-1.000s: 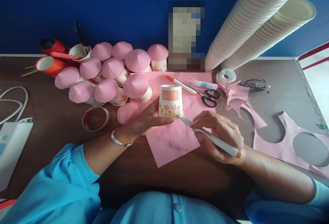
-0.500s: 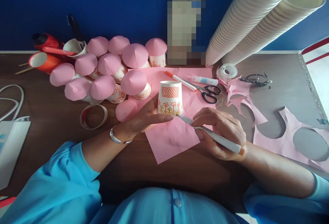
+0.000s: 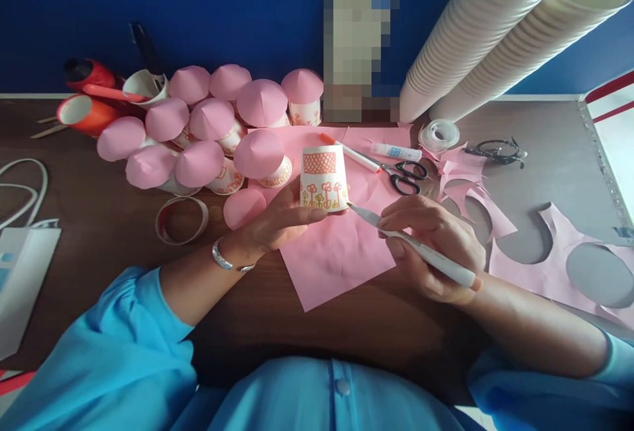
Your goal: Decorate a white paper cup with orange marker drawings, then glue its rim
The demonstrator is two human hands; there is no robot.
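Note:
An upside-down white paper cup point(image 3: 321, 180) bears an orange cross-hatched rectangle, orange flowers and yellow-green plants along its rim. My left hand point(image 3: 287, 216) is closed around it, thumb across the lower front. In my right hand point(image 3: 433, 246) is a white marker pen point(image 3: 421, 249), its tip at the cup's lower right edge. Beneath the cup lies pink paper point(image 3: 341, 266). Just behind, an orange-capped marker point(image 3: 354, 154), black-handled scissors point(image 3: 406, 177) and a glue stick point(image 3: 396, 152) rest on the paper.
Several cups topped with pink paper cones point(image 3: 205, 164) stand at the back left. A tape roll point(image 3: 181, 220) sits nearer me. Tall stacks of paper cups point(image 3: 465, 41) rise at the back right. Clear tape point(image 3: 439, 135), eyeglasses point(image 3: 496, 151) and pink paper scraps point(image 3: 559, 266) lie at the right.
The cup has shifted slightly left and turned a little in my left hand. My right hand with the marker pen has moved slightly right, its tip now at the cup's right edge.

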